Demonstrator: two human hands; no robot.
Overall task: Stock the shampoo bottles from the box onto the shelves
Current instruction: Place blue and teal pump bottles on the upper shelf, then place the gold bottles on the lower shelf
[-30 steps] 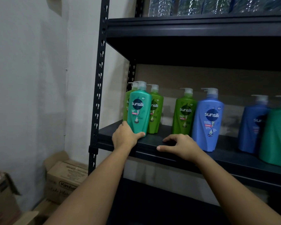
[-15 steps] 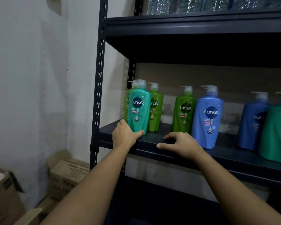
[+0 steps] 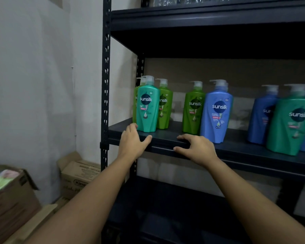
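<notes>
**Teal bottle placed; release under way**

The teal shampoo bottle [image 3: 147,107] stood upright on the shelf [image 3: 165,140], left of centre frame. My left hand [image 3: 133,143] lay at its base, fingers loose, gripping nothing. My right hand [image 3: 196,148] rested spread on the shelf lip. I judged the next move to be fetching another bottle from the box [image 3: 11,192], lower left.

Free room and obstacles on the shelf

Bare shelf [image 3: 171,136] is left open between the hands, back to the wall; the way is blocked by the teal bottle [image 3: 147,108] beyond the left hand [image 3: 133,142] and the blue bottle [image 3: 216,113] beyond the right hand [image 3: 197,148].
</notes>
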